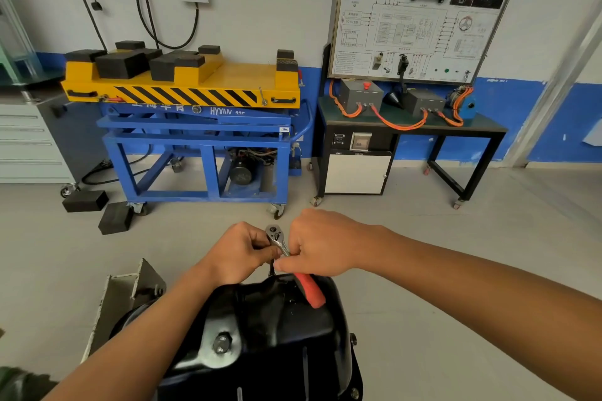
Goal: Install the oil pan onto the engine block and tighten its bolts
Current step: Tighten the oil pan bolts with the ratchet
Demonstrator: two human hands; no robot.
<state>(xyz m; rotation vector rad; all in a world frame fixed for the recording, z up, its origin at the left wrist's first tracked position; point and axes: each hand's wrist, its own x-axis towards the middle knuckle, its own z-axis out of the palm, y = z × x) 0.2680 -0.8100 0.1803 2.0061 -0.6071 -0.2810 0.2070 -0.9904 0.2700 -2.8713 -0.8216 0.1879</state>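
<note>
A glossy black oil pan (270, 335) sits upside down on the engine block at the bottom centre, its drain plug (222, 342) facing me. A ratchet wrench (277, 238) with a chrome head and a red handle (311, 291) stands over the pan's far edge. A dark extension runs down from its head to the flange. My left hand (237, 254) pinches the ratchet head and extension. My right hand (322, 242) grips the ratchet's shaft just below the head. The bolt under the tool is hidden.
A grey metal stand bracket (130, 290) is left of the pan. Beyond, a blue and yellow lift cart (195, 127) carries black rubber blocks, with two blocks (97, 208) on the floor. A black training bench (413, 130) with a wiring board stands at the right.
</note>
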